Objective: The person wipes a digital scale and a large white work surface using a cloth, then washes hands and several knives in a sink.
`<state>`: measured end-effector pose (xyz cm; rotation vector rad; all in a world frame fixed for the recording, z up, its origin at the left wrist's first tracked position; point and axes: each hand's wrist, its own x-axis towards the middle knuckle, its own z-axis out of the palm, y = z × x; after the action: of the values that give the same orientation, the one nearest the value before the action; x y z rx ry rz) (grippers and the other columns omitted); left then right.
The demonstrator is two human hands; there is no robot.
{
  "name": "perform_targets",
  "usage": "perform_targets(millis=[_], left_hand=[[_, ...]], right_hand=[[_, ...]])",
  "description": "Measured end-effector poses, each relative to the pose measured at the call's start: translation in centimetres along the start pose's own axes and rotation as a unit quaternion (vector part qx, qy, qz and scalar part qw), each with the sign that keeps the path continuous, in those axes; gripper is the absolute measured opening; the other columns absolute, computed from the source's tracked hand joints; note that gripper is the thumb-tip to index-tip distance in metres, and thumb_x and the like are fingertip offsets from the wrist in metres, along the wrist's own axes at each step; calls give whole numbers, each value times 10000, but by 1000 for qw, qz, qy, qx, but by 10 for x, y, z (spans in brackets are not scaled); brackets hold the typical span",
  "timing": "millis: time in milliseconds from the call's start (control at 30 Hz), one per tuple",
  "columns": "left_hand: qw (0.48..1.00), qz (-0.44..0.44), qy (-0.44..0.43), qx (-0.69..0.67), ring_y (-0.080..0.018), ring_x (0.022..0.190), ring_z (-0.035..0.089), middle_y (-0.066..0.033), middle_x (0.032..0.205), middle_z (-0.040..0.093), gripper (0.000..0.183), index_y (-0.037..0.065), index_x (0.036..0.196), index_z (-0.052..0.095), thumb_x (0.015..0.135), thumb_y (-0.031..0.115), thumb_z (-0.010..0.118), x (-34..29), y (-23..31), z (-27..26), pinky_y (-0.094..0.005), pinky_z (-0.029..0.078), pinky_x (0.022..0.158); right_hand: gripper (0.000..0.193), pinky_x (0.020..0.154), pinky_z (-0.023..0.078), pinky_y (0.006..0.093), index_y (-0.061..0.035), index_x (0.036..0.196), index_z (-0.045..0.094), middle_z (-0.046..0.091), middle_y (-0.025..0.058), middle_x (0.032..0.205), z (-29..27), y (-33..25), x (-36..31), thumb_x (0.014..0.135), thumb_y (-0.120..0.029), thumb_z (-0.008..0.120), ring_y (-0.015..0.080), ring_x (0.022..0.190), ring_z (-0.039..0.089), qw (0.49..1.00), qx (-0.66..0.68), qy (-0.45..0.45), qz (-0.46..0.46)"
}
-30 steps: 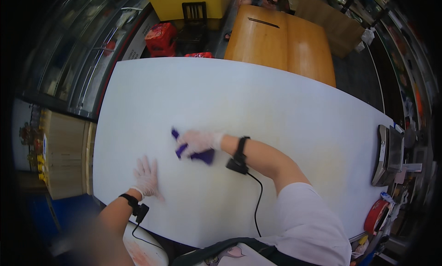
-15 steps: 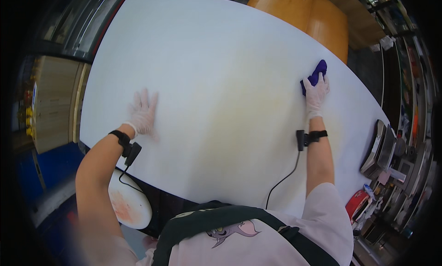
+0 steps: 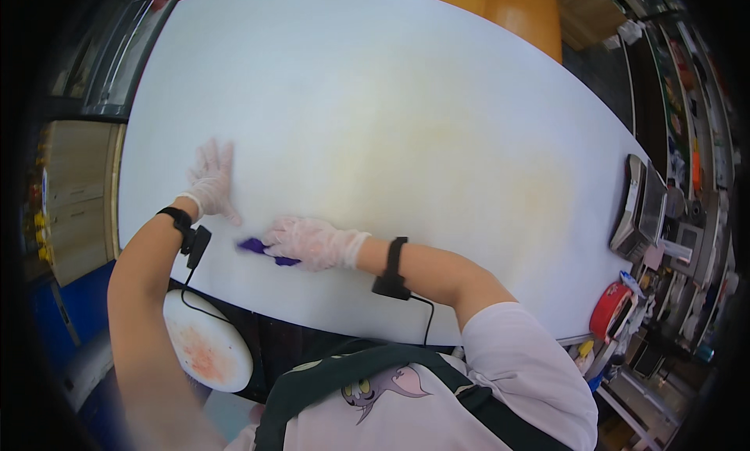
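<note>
A purple cloth [image 3: 252,246] is pressed to the white tabletop [image 3: 312,99] under my right hand [image 3: 306,243], near the front edge. The hand wears a clear glove, and its fingers close over the cloth, whose ends stick out to the left and below. To the left, my left hand [image 3: 211,178], gloved too, leans flat on the tabletop with fingers spread and nothing in it. Faint yellowish patches show on the white surface. Each wrist carries a black strap with a small cabled device.
At the right edge of the table stands a scale-like device [image 3: 639,209], with a red round container [image 3: 609,310] nearer to me. A white oval board with reddish stains [image 3: 207,338] sits below the front left edge. Wooden furniture [image 3: 516,14] adjoins the far side.
My right hand has swept the cloth from the far right across to the near left, close to my left hand. The left hand stays spread on the table; the whole view has shifted slightly.
</note>
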<state>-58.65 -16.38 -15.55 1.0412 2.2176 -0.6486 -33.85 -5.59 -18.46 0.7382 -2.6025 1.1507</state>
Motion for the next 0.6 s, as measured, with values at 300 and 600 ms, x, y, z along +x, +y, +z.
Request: perform_targets(millis=[300, 600], left_hand=[[1000, -17, -16, -10, -522, 1471, -141, -282, 1601, -189, 1773, 168, 1561, -169, 253, 415, 1002, -16, 6, -17, -679, 83, 1145], [999, 8, 26, 16, -521, 1475, -120, -295, 1599, -181, 1819, 179, 1556, -192, 202, 400, 1002, 8, -13, 0, -682, 119, 1138]], right_hand=[[398, 1016, 466, 401, -71, 1120, 694, 682, 124, 1173, -228, 47, -302, 760, 64, 591, 335, 1115, 603, 784, -371, 278, 414], [266, 786, 485, 479, -37, 1196, 584, 617, 203, 967, -98, 37, -125, 941, -99, 542, 392, 897, 573, 881, -186, 346, 266]])
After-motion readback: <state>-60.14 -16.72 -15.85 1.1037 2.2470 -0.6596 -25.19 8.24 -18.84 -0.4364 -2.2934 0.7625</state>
